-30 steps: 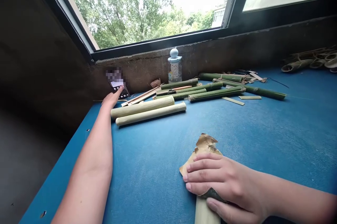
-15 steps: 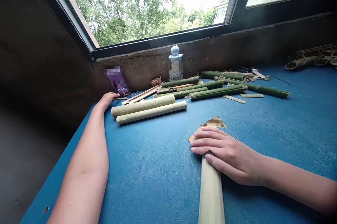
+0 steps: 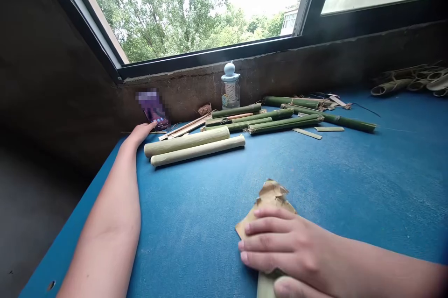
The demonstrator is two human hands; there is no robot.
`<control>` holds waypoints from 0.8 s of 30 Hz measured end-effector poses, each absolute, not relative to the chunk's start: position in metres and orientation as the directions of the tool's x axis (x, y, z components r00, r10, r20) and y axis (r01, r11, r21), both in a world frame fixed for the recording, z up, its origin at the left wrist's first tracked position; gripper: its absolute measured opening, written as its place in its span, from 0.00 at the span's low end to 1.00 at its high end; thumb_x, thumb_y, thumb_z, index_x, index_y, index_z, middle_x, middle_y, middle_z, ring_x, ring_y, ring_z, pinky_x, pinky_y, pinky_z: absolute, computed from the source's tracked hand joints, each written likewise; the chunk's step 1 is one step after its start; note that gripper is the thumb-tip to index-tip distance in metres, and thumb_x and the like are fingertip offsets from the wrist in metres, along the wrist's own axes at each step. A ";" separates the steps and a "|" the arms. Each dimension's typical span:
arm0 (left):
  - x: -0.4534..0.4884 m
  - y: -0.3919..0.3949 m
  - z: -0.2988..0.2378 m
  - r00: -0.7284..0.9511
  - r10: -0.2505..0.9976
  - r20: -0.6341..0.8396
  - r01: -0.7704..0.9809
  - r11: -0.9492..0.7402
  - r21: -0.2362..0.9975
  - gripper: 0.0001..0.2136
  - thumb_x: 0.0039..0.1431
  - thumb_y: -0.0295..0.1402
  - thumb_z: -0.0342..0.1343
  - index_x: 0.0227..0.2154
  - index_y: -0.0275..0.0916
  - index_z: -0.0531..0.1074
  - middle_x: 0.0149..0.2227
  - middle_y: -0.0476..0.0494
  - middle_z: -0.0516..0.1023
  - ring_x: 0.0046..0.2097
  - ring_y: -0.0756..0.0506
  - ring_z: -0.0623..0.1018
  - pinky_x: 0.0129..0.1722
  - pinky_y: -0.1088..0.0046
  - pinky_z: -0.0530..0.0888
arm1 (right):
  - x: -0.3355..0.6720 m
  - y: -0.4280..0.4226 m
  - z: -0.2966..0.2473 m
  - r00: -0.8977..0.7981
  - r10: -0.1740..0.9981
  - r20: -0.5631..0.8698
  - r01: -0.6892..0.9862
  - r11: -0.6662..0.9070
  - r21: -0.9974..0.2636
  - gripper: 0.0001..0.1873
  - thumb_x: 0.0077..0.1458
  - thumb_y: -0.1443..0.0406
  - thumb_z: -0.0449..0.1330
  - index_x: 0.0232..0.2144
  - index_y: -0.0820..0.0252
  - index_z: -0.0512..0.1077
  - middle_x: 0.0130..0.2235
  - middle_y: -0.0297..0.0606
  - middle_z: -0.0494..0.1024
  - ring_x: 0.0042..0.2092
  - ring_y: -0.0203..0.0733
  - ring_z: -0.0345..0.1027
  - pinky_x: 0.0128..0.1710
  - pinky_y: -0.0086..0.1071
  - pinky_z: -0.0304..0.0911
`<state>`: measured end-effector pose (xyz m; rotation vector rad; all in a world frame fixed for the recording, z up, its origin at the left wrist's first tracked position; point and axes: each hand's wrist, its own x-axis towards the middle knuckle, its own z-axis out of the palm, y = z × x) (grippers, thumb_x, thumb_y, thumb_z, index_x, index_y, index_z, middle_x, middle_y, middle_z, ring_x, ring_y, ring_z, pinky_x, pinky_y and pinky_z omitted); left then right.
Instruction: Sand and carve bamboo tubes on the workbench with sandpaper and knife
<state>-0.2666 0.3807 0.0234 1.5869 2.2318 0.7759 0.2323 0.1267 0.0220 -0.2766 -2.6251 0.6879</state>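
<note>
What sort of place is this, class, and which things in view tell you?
Probably a bamboo craft workspace by a window: peeled bamboo tubes, green bamboo lengths and thin strips lie on a blue table.

The right hand (image 3: 287,251) is pressing down at five o'clock, its fingers (image 3: 269,237) curling over a torn brown sheath (image 3: 268,200) wrapped around a pale bamboo tube (image 3: 266,288). The left hand (image 3: 140,133) is resting at ten o'clock, its fingertips (image 3: 150,125) just beside a blurred phone (image 3: 153,109) leaning against the wall (image 3: 182,95). Two smooth bamboo tubes (image 3: 187,141) are lying side by side at eleven o'clock, near that hand. Green bamboo pieces (image 3: 285,124) are lying in a loose heap at twelve o'clock, near a capped bottle (image 3: 230,88), on the blue table (image 3: 196,223), with cut bamboo rings (image 3: 392,86) sitting at two o'clock.
</note>
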 end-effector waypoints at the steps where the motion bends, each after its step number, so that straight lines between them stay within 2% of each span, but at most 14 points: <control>1: -0.267 0.381 0.023 -0.349 0.935 0.067 0.782 0.251 0.571 0.17 0.65 0.45 0.56 0.42 0.34 0.74 0.43 0.43 0.77 0.44 0.43 0.78 0.45 0.61 0.76 | 0.234 0.130 0.020 -0.898 0.248 0.363 0.038 0.866 -0.498 0.23 0.67 0.59 0.48 0.59 0.62 0.68 0.56 0.43 0.77 0.61 0.44 0.65 0.68 0.42 0.47; 2: -0.267 0.381 0.023 -0.347 0.936 0.066 0.786 0.252 0.564 0.17 0.65 0.46 0.56 0.42 0.34 0.74 0.42 0.43 0.77 0.44 0.43 0.78 0.45 0.61 0.76 | 0.236 0.136 0.019 -0.891 0.248 0.380 0.036 0.873 -0.486 0.22 0.67 0.60 0.48 0.58 0.62 0.69 0.55 0.43 0.78 0.61 0.44 0.65 0.68 0.42 0.48; 6: -0.271 0.379 0.021 -0.314 0.948 0.052 0.792 0.231 0.565 0.16 0.65 0.44 0.56 0.43 0.34 0.74 0.42 0.43 0.77 0.42 0.44 0.78 0.43 0.62 0.77 | 0.247 0.156 0.021 -0.814 0.479 0.329 0.302 0.833 -0.464 0.21 0.69 0.64 0.46 0.57 0.58 0.71 0.57 0.42 0.77 0.64 0.45 0.62 0.67 0.48 0.49; 7: -0.273 0.379 0.020 -0.309 0.950 0.048 0.792 0.229 0.566 0.15 0.65 0.43 0.56 0.42 0.34 0.73 0.42 0.43 0.77 0.42 0.45 0.78 0.42 0.63 0.77 | 0.247 0.154 0.022 -0.812 0.496 0.309 0.327 0.824 -0.462 0.21 0.69 0.64 0.47 0.58 0.58 0.70 0.57 0.42 0.76 0.64 0.45 0.61 0.68 0.49 0.47; 8: -0.274 0.379 0.019 -0.307 0.951 0.043 0.793 0.230 0.564 0.14 0.65 0.42 0.56 0.42 0.34 0.73 0.41 0.44 0.76 0.41 0.45 0.78 0.41 0.64 0.77 | 0.245 0.150 0.023 -0.827 0.471 0.306 0.302 0.833 -0.464 0.21 0.68 0.64 0.47 0.59 0.59 0.69 0.58 0.43 0.76 0.65 0.45 0.60 0.68 0.49 0.45; 11: -0.276 0.380 0.018 -0.303 0.952 0.031 0.796 0.235 0.558 0.13 0.65 0.40 0.57 0.43 0.34 0.73 0.42 0.43 0.76 0.41 0.45 0.77 0.40 0.64 0.77 | 0.237 0.133 0.025 -0.901 0.265 0.345 0.074 0.875 -0.478 0.23 0.67 0.62 0.49 0.60 0.61 0.68 0.58 0.42 0.76 0.64 0.43 0.62 0.70 0.41 0.44; 12: -0.276 0.380 0.018 -0.301 0.953 0.029 0.797 0.235 0.557 0.13 0.65 0.39 0.57 0.43 0.34 0.73 0.42 0.43 0.76 0.41 0.45 0.77 0.40 0.64 0.77 | 0.236 0.130 0.025 -0.905 0.227 0.359 0.028 0.875 -0.483 0.23 0.66 0.62 0.49 0.59 0.62 0.68 0.58 0.41 0.76 0.63 0.43 0.63 0.70 0.40 0.45; 14: -0.275 0.379 0.018 -0.296 0.955 0.026 0.799 0.233 0.554 0.13 0.65 0.39 0.57 0.43 0.34 0.73 0.43 0.43 0.76 0.41 0.45 0.77 0.41 0.64 0.77 | 0.236 0.132 0.024 -0.894 0.279 0.349 0.080 0.868 -0.489 0.22 0.67 0.63 0.48 0.58 0.62 0.70 0.57 0.41 0.76 0.63 0.43 0.63 0.69 0.41 0.46; 17: -0.272 0.377 0.020 -0.286 0.958 0.017 0.800 0.229 0.554 0.13 0.65 0.39 0.57 0.44 0.34 0.73 0.43 0.43 0.76 0.42 0.45 0.77 0.41 0.64 0.77 | 0.237 0.135 0.022 -0.830 0.480 0.284 0.319 0.827 -0.463 0.21 0.68 0.65 0.47 0.59 0.60 0.69 0.58 0.42 0.75 0.65 0.45 0.60 0.71 0.49 0.42; 18: -0.272 0.376 0.020 -0.283 0.959 0.011 0.799 0.229 0.556 0.13 0.65 0.39 0.57 0.44 0.34 0.73 0.44 0.43 0.76 0.42 0.45 0.77 0.42 0.63 0.77 | 0.236 0.133 0.020 -0.829 0.475 0.295 0.319 0.835 -0.448 0.22 0.68 0.65 0.47 0.59 0.60 0.69 0.58 0.42 0.75 0.66 0.45 0.59 0.71 0.49 0.40; 21: -0.270 0.374 0.021 -0.277 0.961 0.000 0.794 0.229 0.563 0.13 0.65 0.39 0.57 0.45 0.34 0.73 0.44 0.42 0.76 0.43 0.44 0.77 0.42 0.62 0.77 | 0.232 0.124 0.016 -0.869 0.261 0.421 0.075 0.910 -0.408 0.23 0.67 0.62 0.50 0.60 0.63 0.68 0.57 0.42 0.76 0.65 0.44 0.61 0.72 0.41 0.38; 22: -0.270 0.374 0.021 -0.274 0.962 0.000 0.793 0.226 0.566 0.13 0.65 0.39 0.57 0.45 0.34 0.73 0.45 0.42 0.76 0.43 0.44 0.77 0.43 0.62 0.77 | 0.231 0.123 0.016 -0.870 0.233 0.434 0.041 0.912 -0.409 0.23 0.67 0.61 0.50 0.60 0.63 0.68 0.57 0.42 0.77 0.65 0.43 0.61 0.72 0.40 0.39; 23: -0.270 0.374 0.021 -0.271 0.963 0.001 0.791 0.222 0.570 0.13 0.65 0.39 0.57 0.45 0.34 0.73 0.45 0.42 0.76 0.44 0.44 0.77 0.43 0.62 0.77 | 0.232 0.125 0.016 -0.867 0.266 0.421 0.072 0.904 -0.422 0.23 0.67 0.62 0.49 0.60 0.62 0.69 0.57 0.42 0.77 0.65 0.43 0.61 0.72 0.41 0.40; 24: -0.270 0.374 0.021 -0.268 0.963 0.003 0.790 0.218 0.574 0.13 0.65 0.39 0.57 0.45 0.34 0.73 0.45 0.42 0.76 0.44 0.43 0.77 0.44 0.62 0.77 | 0.233 0.128 0.018 -0.857 0.347 0.380 0.159 0.881 -0.446 0.22 0.68 0.62 0.49 0.59 0.62 0.69 0.57 0.43 0.76 0.66 0.44 0.60 0.72 0.44 0.41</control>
